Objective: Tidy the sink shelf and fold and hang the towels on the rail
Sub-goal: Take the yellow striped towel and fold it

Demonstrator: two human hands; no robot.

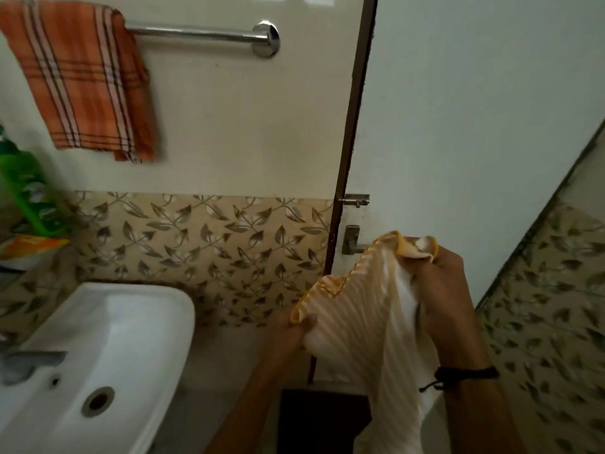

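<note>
The rail point(196, 33) is bare from the orange towel point(82, 83) draped over its left part to the right bracket point(268, 39) — open wall lies below this stretch. The door edge point(355, 142) stands just right of the bracket. The door handle point(351, 239) and latch point(355, 200) project close behind the striped towel point(370, 316) gripped in your left hand point(294, 332) and right hand point(448, 283). The sink point(108, 348) fills the lower left.

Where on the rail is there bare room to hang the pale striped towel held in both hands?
The rail is bare between the orange towel and the wall bracket. That stretch looks wide enough for a folded towel. The rail's left end is crowded, covered by the orange towel. The left hand and the right hand both grip the striped towel.
</note>
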